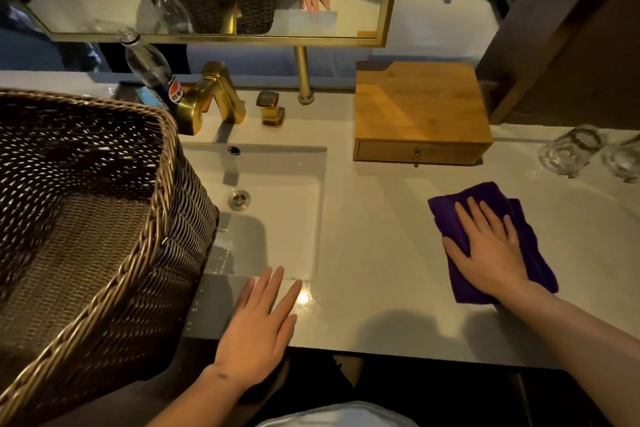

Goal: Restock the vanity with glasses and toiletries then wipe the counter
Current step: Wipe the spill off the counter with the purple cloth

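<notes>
purple cloth (485,236) lay flat on the white counter (381,253) right of the sink (277,201), under the right hand (491,253), fingers straight and spread, pressing it; left hand (259,326) rested flat, fingers relaxed, at the sink's front edge.

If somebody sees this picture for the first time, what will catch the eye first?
The purple cloth on the white counter, right of the sink, pressed flat under the right hand. Next, the big woven basket filling the left side, and the gold faucet behind the sink.
</notes>
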`<state>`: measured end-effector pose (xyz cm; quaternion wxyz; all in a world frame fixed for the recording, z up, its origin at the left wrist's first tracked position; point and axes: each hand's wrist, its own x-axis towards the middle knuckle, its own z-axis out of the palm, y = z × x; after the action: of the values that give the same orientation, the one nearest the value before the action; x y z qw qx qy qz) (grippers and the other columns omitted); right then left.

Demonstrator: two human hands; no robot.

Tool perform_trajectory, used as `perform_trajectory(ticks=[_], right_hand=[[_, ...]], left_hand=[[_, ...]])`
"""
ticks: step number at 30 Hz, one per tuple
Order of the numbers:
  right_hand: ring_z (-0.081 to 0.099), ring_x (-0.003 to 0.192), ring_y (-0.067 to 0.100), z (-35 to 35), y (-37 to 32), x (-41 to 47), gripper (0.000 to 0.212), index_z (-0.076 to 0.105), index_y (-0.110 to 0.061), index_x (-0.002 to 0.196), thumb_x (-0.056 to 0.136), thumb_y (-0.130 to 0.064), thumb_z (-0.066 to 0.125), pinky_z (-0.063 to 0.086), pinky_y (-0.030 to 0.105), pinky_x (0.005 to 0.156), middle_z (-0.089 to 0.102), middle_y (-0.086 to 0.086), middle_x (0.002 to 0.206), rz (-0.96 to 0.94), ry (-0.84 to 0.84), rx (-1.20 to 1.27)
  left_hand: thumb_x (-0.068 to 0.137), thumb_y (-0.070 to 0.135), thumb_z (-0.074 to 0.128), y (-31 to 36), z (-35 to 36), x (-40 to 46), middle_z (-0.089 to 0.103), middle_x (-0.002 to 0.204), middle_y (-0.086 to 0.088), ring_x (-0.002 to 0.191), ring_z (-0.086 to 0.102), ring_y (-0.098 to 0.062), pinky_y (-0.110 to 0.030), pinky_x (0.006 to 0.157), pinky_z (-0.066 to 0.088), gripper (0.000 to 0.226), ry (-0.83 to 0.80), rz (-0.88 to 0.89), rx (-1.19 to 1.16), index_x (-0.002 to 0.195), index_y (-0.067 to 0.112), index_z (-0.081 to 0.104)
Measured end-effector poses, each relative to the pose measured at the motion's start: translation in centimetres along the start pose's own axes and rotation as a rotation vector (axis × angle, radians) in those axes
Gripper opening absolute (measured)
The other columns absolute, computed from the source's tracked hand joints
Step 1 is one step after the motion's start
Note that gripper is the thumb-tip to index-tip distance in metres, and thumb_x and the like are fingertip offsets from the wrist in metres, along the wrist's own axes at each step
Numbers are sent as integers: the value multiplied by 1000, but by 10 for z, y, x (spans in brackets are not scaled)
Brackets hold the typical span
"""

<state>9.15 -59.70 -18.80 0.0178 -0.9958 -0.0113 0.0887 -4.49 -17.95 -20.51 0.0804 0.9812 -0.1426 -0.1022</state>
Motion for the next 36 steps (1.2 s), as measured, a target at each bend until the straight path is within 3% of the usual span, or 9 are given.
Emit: perform_trajectory(ticks=[6,11,14,19,23,26,28,32,36], right_hand=[[9,154,29,-3,-69,44,72,9,-28,160,99,-62,25,6,57,123,13,7,168,-47,34,6],[8,154,31,-4,-139,52,71,7,-30,160,99,-62,23,1,57,122,11,9,168,-131,3,28],[10,153,32,0,-164,39,71,11,-28,160,99,-61,25,2,58,122,15,10,167,-262,-5,24],[7,155,30,3,-181,-8,69,17,-28,159,98,-60,22,0,56,123,14,7,168,-543,-79,11],[-9,155,29,12,-195,-55,70,2,-29,160,98,-61,15,-10,57,121,-2,5,170,-768,-209,-86],[1,155,30,16,-198,-79,69,9,-25,160,100,-55,26,-7,57,122,7,7,169,-894,-187,-35],[11,155,29,20,-188,-91,65,20,-25,160,102,-51,34,2,57,123,17,7,168,-957,-127,37],[19,154,21,23,-157,-98,59,33,-31,156,102,-53,40,17,52,123,31,0,163,-1016,-117,135],[19,153,19,13,-116,-78,64,28,-37,156,98,-62,36,16,49,124,28,-4,164,-799,-172,80]], left_hand=[[105,52,17,5,-2,2,-8,167,-2,154,-13,-20,-43,123,-1,57,-9,-139,-12,157,38,-2],[104,55,16,10,-1,-3,-6,166,-3,154,-11,-22,-37,123,-10,60,-7,-243,-14,157,35,-1],[103,56,15,12,-2,-13,-1,167,-5,154,-4,-23,-34,120,-1,64,-40,-281,24,159,28,3],[102,52,17,16,-1,-24,8,167,-8,154,11,-26,-41,121,12,66,-52,-344,27,159,18,13],[102,49,21,22,-5,-40,22,163,-13,151,20,-30,-47,116,31,61,-12,-369,-39,158,24,24],[102,49,24,27,-6,-48,19,165,-11,151,21,-32,-47,112,38,60,4,-368,-86,158,28,18],[103,52,19,31,-4,-48,17,166,-9,150,23,-32,-48,110,39,60,-11,-379,-66,158,30,14],[104,50,16,42,-2,-40,15,166,-6,153,16,-27,-46,120,18,59,-45,-294,-35,159,29,18],[105,48,20,52,-3,-10,6,168,-3,155,3,-22,-46,121,8,58,-50,-162,-32,159,32,8]])
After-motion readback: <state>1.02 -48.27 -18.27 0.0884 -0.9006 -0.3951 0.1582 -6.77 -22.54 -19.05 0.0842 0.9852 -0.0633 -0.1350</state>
